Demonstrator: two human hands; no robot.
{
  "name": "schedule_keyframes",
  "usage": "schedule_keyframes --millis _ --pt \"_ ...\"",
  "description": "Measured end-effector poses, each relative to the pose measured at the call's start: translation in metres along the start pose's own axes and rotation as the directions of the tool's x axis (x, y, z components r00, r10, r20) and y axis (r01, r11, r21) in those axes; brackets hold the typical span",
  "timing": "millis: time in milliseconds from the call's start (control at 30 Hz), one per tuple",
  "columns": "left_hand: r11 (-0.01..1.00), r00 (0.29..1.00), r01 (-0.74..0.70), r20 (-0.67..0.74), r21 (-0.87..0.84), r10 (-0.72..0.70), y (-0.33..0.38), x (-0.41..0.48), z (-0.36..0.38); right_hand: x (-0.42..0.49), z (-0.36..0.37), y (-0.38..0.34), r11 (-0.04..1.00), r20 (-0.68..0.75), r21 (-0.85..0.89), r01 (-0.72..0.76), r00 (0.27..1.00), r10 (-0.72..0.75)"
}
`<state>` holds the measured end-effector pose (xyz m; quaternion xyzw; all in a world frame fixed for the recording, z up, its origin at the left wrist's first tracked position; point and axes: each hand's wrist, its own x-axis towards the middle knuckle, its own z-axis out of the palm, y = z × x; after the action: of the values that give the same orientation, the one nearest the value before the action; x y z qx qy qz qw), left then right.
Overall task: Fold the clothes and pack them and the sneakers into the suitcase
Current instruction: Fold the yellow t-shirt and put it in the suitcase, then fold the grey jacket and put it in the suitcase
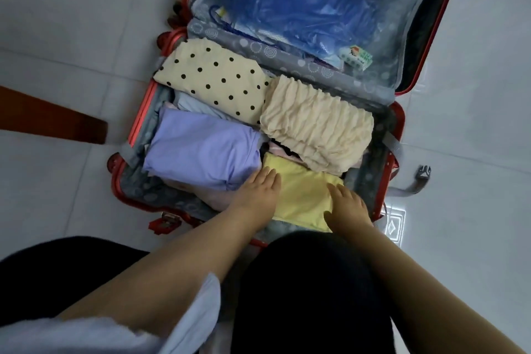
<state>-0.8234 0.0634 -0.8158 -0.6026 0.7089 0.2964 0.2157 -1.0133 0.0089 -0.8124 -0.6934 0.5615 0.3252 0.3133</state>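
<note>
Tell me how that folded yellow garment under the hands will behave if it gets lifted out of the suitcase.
The yellow garment looks like thin soft cloth, so it would likely droop and unfold. It is probably light, since both hands lie flat on it. It seems unlikely to slide, wedged beside the purple garment.

A person seen from above is wearing a pale lavender-blue short-sleeved top, its loose sleeve (198, 304) ending near the elbow, and dark black trousers (310, 296) over the knees, while both forearms, the left hand (255, 195) and right hand (347, 207) are showing bare.
</note>
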Motion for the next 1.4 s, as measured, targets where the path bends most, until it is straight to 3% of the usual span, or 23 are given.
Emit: schedule_keyframes --millis 133,333,400,533,567,667,800,967,1100,1400 --pt "0.992 0.984 0.056 -0.161 -0.114 -0.074 -0.009 -0.089 -0.089 -0.094 -0.076 -0.051 0.976 -0.096 0.167 0.138 0.988 -0.123" --pt "0.950 0.930 0.186 -0.268 -0.250 -0.253 -0.030 -0.260 -0.242 -0.258 -0.220 -0.147 0.904 -0.231 0.148 0.401 0.903 -0.362" --pt "0.928 0.847 0.200 -0.420 -0.313 -0.324 -0.031 -0.315 -0.290 -0.311 -0.265 -0.176 0.879 -0.278 0.072 0.472 0.856 -0.437" --pt "0.896 0.782 0.266 -0.463 -0.356 -0.416 -0.038 -0.418 -0.367 -0.405 -0.338 -0.226 0.811 -0.309 -0.120 0.573 0.755 -0.579" --pt "0.883 0.724 0.269 -0.523 -0.385 -0.449 -0.043 -0.445 -0.382 -0.427 -0.353 -0.242 0.792 -0.309 -0.153 0.591 0.733 -0.606" --pt "0.865 0.622 0.264 -0.611 -0.426 -0.490 -0.061 -0.490 -0.404 -0.465 -0.378 -0.280 0.755 -0.336 -0.161 0.636 0.683 -0.648" --pt "0.856 0.544 0.201 -0.672 -0.476 -0.502 -0.113 -0.542 -0.414 -0.500 -0.384 -0.349 0.710 -0.394 -0.131 0.692 0.621 -0.677" --pt "0.833 0.574 0.232 -0.621 -0.502 -0.534 -0.204 -0.600 -0.419 -0.528 -0.372 -0.435 0.723 -0.447 0.012 0.691 0.651 -0.614" --pt "0.834 0.559 0.276 -0.627 -0.477 -0.543 -0.281 -0.635 -0.425 -0.534 -0.367 -0.496 0.733 -0.483 0.072 0.677 0.666 -0.568" --pt "0.824 0.598 0.325 -0.575 -0.464 -0.559 -0.397 -0.644 -0.447 -0.510 -0.402 -0.608 0.694 -0.486 0.044 0.718 0.622 -0.613"
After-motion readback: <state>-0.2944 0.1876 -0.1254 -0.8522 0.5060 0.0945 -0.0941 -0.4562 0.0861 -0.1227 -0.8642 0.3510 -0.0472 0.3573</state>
